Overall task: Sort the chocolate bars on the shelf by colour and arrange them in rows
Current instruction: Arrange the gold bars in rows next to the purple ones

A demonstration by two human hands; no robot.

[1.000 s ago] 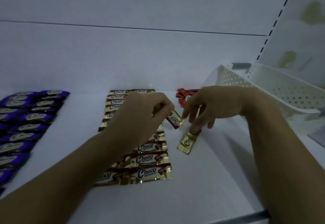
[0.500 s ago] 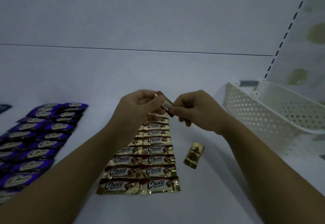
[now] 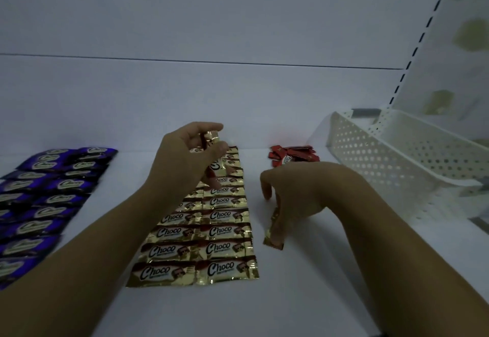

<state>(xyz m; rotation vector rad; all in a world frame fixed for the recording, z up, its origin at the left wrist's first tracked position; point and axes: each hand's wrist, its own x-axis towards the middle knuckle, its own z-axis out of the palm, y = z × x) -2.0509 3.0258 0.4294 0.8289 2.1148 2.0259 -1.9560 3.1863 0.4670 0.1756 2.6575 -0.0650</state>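
White shelf [image 3: 317, 297], dimly lit, carries the whole sort. At centre frame the gold Choco bars [image 3: 201, 244] lie flat and label up in 2 neat columns that run from the lower middle toward the back. The left hand [image 3: 190, 162], raised over the far end of that block, pinches 1 more gold bar [image 3: 211, 138] between thumb and fingers, clear of the shelf. Just right of the block a loose gold bar [image 3: 274, 233] lies askew; the right hand [image 3: 299, 191] has its bent fingers down on it with the thumb apart, and I cannot tell whether it is gripped. At the left edge the purple bars [image 3: 47, 199] also lie in rows, partly cut off by the frame. Beyond the right hand a small heap of red bars [image 3: 291, 155] sits jumbled near the back wall, beside a white perforated basket [image 3: 397, 156] at right. Purple looks done, gold seems to lack only these 2 bars, and red is not yet laid out.
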